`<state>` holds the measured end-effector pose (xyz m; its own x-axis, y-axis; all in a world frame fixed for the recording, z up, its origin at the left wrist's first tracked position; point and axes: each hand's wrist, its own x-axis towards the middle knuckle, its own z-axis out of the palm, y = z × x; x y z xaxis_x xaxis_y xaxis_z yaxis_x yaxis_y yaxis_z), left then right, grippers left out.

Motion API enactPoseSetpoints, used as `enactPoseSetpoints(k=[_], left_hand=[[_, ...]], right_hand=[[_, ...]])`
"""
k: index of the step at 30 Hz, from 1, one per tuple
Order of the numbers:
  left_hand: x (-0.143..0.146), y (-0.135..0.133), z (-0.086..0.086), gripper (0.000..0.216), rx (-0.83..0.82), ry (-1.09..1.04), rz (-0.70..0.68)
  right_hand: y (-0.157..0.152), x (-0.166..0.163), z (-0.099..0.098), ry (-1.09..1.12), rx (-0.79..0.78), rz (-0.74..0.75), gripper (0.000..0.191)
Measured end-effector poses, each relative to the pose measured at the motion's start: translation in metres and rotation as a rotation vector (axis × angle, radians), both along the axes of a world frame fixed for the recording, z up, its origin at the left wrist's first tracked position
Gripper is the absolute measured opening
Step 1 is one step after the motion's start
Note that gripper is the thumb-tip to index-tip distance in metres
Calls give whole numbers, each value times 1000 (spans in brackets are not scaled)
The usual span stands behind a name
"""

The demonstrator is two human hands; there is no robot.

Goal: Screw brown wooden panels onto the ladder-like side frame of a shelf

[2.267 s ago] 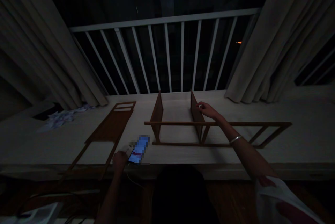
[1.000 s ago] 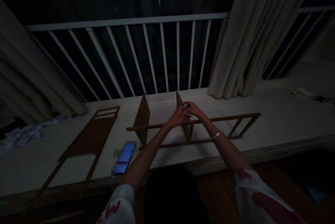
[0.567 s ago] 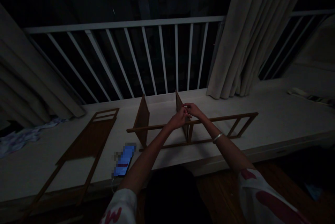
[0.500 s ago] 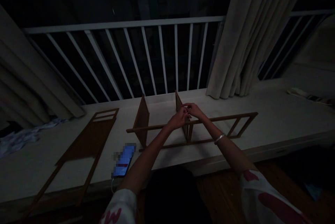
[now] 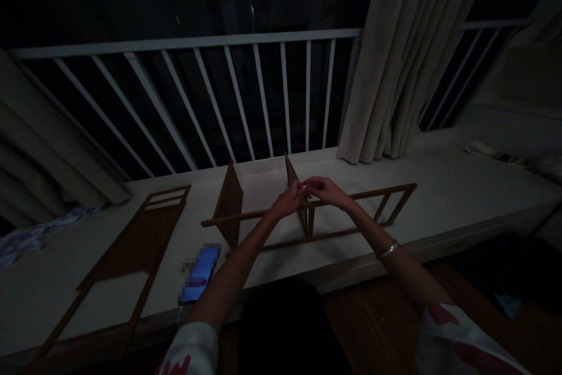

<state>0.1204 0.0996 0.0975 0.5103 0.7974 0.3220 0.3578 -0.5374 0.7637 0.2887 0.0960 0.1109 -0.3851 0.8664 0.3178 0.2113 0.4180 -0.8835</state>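
A brown wooden frame (image 5: 377,193) with two upright panels stands on the pale ledge (image 5: 448,188). Both my hands meet at the top of the right panel (image 5: 291,179). My left hand (image 5: 287,199) has its fingers curled in a pinch against the panel edge. My right hand (image 5: 322,189), with a bangle on its wrist, pinches at the same spot, fingertips touching the left hand's. What the fingers hold is too small and dark to make out. The left panel (image 5: 229,206) stands free.
A second flat wooden frame piece (image 5: 132,249) lies on the ledge at left. A lit phone (image 5: 198,272) with a cable lies near the front edge. White railing (image 5: 219,100) and curtains (image 5: 395,59) stand behind. Crumpled paper (image 5: 26,237) sits at far left.
My left hand left the phone and joined my right hand at the right panel's top. Since then both hands stay pinched there; the view has shifted slightly right.
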Motion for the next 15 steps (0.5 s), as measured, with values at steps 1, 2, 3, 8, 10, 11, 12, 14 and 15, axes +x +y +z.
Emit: enactPoseSetpoints(k=[1,2,3,8,10,11,12,14,15], left_hand=[[0,0,0,17,12,2,0],[1,0,1,17,19,3,0],[1,0,1,16,20,4,-1],[1,-2,3,15,11,41,16],[1,-3,4,14,21,55,13],[1,-4,4,14,26,62,4],[1,-5,4,14,31,70,-4],[1,-6,5,17,45,85,-20],[0,-6,5,19,57,91,-29]], right_hand=[[-1,-1,-1,13,10,-33,26],[-1,-2,-3,21,23,-72,24],[0,-4,-5,25,38,-117,23],[9,-8,-17,27,99,-352,27],[9,-6,-16,105,82,-397,31],[7,-3,-13,163,65,-407,32],[3,0,-10,223,44,-411,33],[-10,7,-3,318,8,-404,34],[-19,10,1,341,-19,-384,35]])
